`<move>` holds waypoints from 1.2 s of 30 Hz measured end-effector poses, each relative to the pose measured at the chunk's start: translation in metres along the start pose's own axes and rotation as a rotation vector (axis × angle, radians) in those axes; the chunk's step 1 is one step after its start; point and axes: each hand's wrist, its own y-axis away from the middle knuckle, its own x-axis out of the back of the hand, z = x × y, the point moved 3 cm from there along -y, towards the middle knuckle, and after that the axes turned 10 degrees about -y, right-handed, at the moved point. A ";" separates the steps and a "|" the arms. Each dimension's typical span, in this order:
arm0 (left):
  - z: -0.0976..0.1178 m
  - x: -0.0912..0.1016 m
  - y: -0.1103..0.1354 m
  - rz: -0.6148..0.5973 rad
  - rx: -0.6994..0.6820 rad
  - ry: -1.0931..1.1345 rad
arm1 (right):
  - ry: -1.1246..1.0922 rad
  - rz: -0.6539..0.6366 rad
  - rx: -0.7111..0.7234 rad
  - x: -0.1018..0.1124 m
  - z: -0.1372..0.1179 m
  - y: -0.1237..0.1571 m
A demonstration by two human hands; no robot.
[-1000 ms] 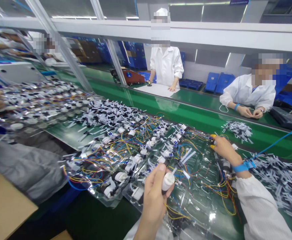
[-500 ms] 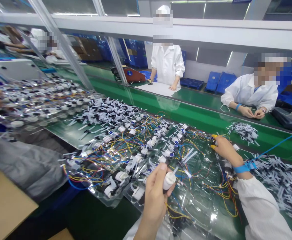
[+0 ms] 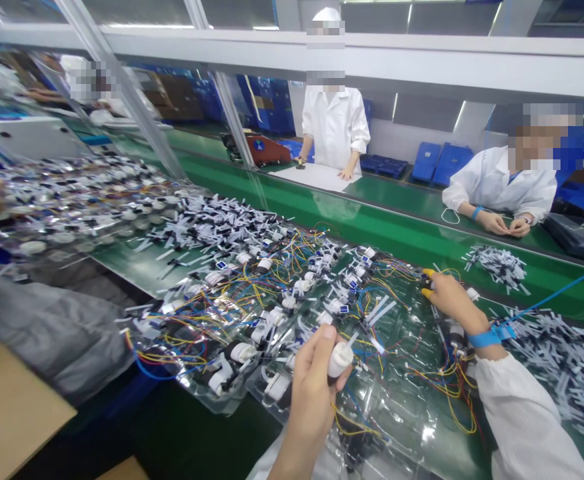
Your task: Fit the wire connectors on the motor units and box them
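Note:
My left hand (image 3: pixel 312 387) is closed around a small white cylindrical part (image 3: pixel 341 360) with yellow and blue wires trailing from it, held just above a clear plastic tray (image 3: pixel 397 413). My right hand (image 3: pixel 449 297), with yellow fingertip covers and a blue wrist strap (image 3: pixel 489 333), reaches to the far edge of the trays and its fingers pinch among the wired parts; what it grips is too small to make out. Several white parts with coloured wires (image 3: pixel 272 300) lie across the trays.
Heaps of small white and black strips (image 3: pixel 567 360) lie on the green conveyor (image 3: pixel 402 233) to the right and behind. Two people in white coats work across the belt. A cardboard box (image 3: pixel 7 413) and a grey bag (image 3: pixel 47 333) sit at the left.
Both hands have hardly shifted. The loose strip pile on the belt behind my right hand has drifted to the right.

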 end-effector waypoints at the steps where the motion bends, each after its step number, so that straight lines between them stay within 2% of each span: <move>1: 0.000 0.000 0.000 -0.004 -0.004 -0.006 | -0.002 0.000 0.002 0.000 0.000 0.000; 9: -0.002 0.001 -0.001 -0.050 -0.025 -0.031 | -0.009 -0.002 0.006 0.001 0.000 0.001; 26: -0.003 0.001 -0.004 -0.018 -0.004 -0.053 | -0.011 0.036 0.005 0.002 -0.007 0.004; 32: -0.002 0.002 -0.005 -0.039 -0.038 -0.107 | -0.028 0.114 -0.023 0.021 -0.021 0.007; 36: -0.001 0.002 -0.004 -0.053 -0.037 -0.129 | -0.093 0.129 0.041 0.033 -0.043 0.013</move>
